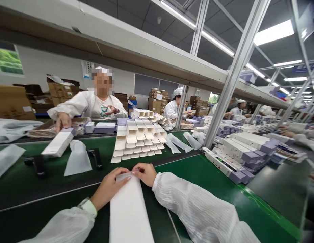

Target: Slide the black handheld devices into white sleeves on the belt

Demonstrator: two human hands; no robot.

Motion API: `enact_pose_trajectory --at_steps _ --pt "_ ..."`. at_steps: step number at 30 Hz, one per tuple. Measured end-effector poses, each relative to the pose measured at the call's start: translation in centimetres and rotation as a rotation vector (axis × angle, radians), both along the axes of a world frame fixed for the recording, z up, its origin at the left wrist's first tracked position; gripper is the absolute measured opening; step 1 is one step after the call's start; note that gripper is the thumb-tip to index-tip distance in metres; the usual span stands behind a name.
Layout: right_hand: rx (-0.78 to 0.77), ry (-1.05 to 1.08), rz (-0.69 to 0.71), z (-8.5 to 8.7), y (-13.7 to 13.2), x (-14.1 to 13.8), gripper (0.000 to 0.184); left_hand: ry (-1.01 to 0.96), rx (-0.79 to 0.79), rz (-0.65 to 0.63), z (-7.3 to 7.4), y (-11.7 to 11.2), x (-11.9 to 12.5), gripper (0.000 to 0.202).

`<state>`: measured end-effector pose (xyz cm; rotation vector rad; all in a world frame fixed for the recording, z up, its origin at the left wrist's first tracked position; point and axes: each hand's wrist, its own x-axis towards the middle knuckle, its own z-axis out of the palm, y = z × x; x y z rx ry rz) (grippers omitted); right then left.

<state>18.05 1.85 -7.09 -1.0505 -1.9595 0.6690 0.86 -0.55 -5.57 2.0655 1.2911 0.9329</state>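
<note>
A long white box (130, 212) lies lengthwise in front of me on the dark green work surface. Something thin and translucent, like a plastic sleeve (123, 176), shows at its far end. My left hand (110, 187) grips that end from the left, its thumb lying along the top edge. With fingertips pinched together, my right hand (145, 173) holds the sleeve at the far right corner. Beyond my hands stands a stack of open-ended white cartons (140, 136). Left of it lie a translucent sleeve (78, 158) and two black handle-like parts (95, 158).
Across the bench a co-worker (96, 98) has one hand on a white and purple box (59, 141). More purple-ended boxes (240, 152) are piled at the right beside a metal post (230, 77). A shelf (136, 47) crosses overhead.
</note>
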Motion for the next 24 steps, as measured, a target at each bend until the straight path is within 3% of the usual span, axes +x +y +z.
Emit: enact_pose_trajectory --at_steps 5,13,18,22,24 --pt "0.038 0.060 0.047 0.1 0.3 0.2 0.017 -0.032 -0.023 -0.032 -0.3 0.4 -0.1 0.027" --pt "0.109 0.132 0.001 0.1 -0.2 0.1 0.013 -0.142 -0.125 -0.060 0.0 0.0 0.0 0.028" --pt "0.041 0.128 0.139 0.4 -0.2 0.2 0.014 -0.221 -0.231 -0.160 0.3 0.0 -0.2 0.022" --pt "-0.021 0.108 0.297 0.4 0.2 0.5 0.011 -0.386 -0.278 -0.181 0.7 0.2 -1.0 0.030" --pt "-0.061 0.147 0.266 0.4 0.5 0.4 0.011 -0.460 -0.283 -0.171 0.9 0.2 -1.2 0.029"
